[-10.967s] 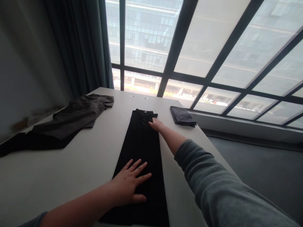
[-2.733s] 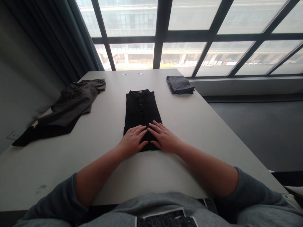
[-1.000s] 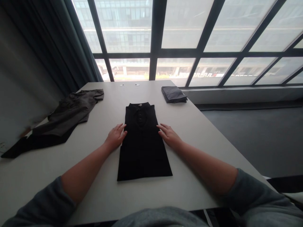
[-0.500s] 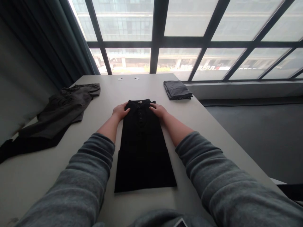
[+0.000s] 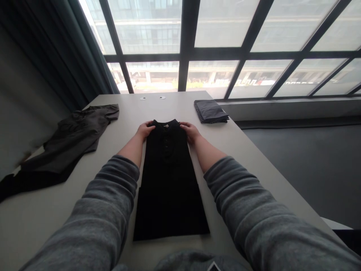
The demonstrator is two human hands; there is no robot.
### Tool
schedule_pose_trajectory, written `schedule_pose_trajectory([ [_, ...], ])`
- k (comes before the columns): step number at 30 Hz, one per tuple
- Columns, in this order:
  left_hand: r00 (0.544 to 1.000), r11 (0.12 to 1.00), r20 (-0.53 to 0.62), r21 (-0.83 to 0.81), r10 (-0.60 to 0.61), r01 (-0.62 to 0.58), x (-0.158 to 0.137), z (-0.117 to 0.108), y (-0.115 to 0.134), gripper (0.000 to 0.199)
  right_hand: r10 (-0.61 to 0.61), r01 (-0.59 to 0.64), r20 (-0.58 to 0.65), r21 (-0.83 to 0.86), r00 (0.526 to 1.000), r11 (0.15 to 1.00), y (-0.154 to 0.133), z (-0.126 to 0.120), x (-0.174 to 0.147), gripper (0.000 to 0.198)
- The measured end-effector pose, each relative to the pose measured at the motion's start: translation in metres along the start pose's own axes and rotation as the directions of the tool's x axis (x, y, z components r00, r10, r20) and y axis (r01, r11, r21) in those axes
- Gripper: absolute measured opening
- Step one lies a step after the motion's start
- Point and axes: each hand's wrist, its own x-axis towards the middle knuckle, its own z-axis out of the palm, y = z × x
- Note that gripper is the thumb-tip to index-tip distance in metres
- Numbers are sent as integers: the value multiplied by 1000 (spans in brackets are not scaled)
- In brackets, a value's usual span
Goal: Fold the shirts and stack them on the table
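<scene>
Two grey sleeves [image 5: 97,205] reach forward from the near side of the desk [image 5: 248,203], pushed up toward the elbows. Between them a black shirt [image 5: 172,195] lies lengthwise in the middle of the desk, its straight lower end toward the near edge and its collar toward the far edge. The lower part is slightly wider than the upper, with a small step along each side. A short row of buttons [image 5: 166,142] runs down below the collar.

The left hand [image 5: 145,130] grips the shirt's left shoulder corner, thumb on top; the right hand [image 5: 190,131] grips the opposite corner in the same way. Whether that collar end is raised off the desk is hard to tell.

Along the left edge, a brownish-grey garment [image 5: 81,133] lies loosely over a black garment [image 5: 42,184]. A folded grey stack [image 5: 211,110] with striped layers sits by the right edge, near the far right corner. Two white discs [image 5: 162,98] are set close to the far edge. Past the far left corner hangs a dark curtain [image 5: 64,45], beside a window [image 5: 220,26] with dark frames.
</scene>
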Motion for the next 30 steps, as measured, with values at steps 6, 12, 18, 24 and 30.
schedule_pose_trajectory([
  [6,963,965,238,-196,-124,172,-11,-3,14,59,161,-160,-8,84,987,984,-8,10,-1,94],
  [12,987,971,147,-217,-64,96,-7,-6,32,67,245,-243,-58,32,968,969,-29,19,10,95],
  [18,994,979,86,-194,73,-55,-24,-20,60,65,59,-57,39,-61,997,997,-51,11,2,94],
  [24,947,912,83,256,310,-321,-89,-32,73,32,-221,273,180,-364,959,890,-52,-6,-53,75],
  [30,889,748,308,484,340,-454,-148,-31,46,26,-285,463,365,-723,886,513,-31,-18,-118,29],
])
